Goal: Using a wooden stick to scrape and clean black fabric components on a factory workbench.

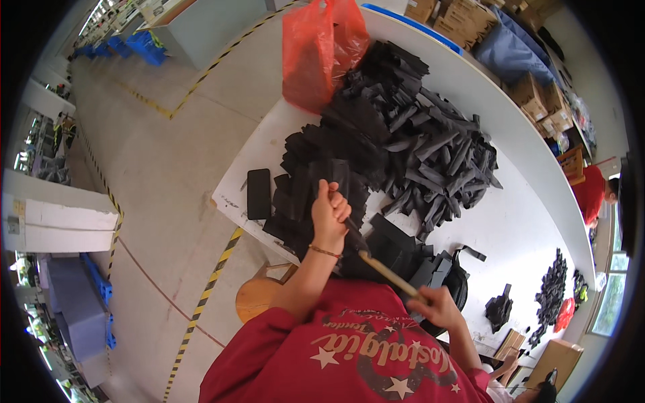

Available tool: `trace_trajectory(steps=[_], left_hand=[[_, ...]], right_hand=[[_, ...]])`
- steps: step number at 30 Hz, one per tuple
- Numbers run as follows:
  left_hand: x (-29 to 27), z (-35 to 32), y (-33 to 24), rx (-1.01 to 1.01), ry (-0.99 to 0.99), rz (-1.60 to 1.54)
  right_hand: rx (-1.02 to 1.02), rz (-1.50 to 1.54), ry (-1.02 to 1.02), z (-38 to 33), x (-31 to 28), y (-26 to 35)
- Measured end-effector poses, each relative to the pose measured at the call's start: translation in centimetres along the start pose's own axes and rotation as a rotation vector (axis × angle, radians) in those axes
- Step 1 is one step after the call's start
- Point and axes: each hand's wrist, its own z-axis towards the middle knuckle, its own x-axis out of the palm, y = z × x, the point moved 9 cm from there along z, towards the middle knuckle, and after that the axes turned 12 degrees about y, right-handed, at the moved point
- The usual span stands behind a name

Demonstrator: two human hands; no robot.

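Note:
My left hand (330, 213) is closed around a black fabric piece (356, 236) above the near edge of the heap. In my right hand (438, 307) is a thin, light wooden stick (391, 274), pointing up and left toward the left hand. The stick's far end meets the black fabric below my left fist; whether it goes inside the fabric I cannot tell. Overlapping flat black pieces (336, 141) lie just beyond my left hand. A looser pile of narrow black strips (443, 161) spreads to their right.
A black phone (259, 194) lies at the white table's (232, 181) left edge. At the far end is a red plastic bag (316, 60). A wooden stool (259, 300) stands left of me. Smaller black piles (552, 289) lie to the right, where another person in red (588, 195) is visible.

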Motion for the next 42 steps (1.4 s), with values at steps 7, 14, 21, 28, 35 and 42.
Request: trace_trajectory(steps=[7, 14, 21, 28, 35, 42], left_hand=[[1.1, -1.7, 6.6, -0.139, -0.126, 0.053], [7.3, -3.4, 5.1, -0.151, 0.611, 1.274], [7.3, -8.0, 10.4, -0.429, 0.576, 0.776], [2.1, -9.8, 4.5, 0.018, 0.573, 1.164], [-3.2, 0.7, -15.8, 0.729, -0.292, 1.649], [-1.2, 3.1, -15.5, 0.442, 0.050, 1.538]], right_hand=[[-0.331, 0.487, -0.682, 8.4, -3.4, 2.9], [-0.265, 0.573, -0.561, 10.4, -5.6, 2.0], [-0.383, 0.682, -0.786, 10.1, -8.6, 3.1], [-0.438, 0.598, -1.200, 5.1, -23.5, 2.8], [-0.251, 0.081, -1.029, 7.7, -24.7, 0.5], [-0.239, -0.245, -0.471, 11.6, -9.9, 3.5]])
